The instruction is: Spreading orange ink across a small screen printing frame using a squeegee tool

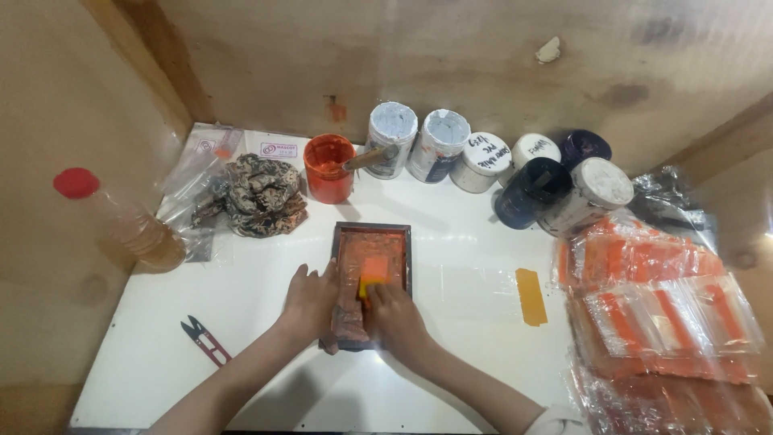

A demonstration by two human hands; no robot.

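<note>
A small dark-framed printing screen, smeared with orange ink, lies flat in the middle of the white table. My left hand presses on the frame's left edge, fingers spread. My right hand is on the screen, gripping a small yellow squeegee that rests on the orange mesh. An open orange pot of ink with a wooden-handled tool in it stands behind the screen.
Several paint jars line the back wall. A patterned rag and plastic bags lie at back left, a red-capped bottle at far left, thread snips at front left. Stacked orange-printed plastic bags fill the right; an orange strip lies nearby.
</note>
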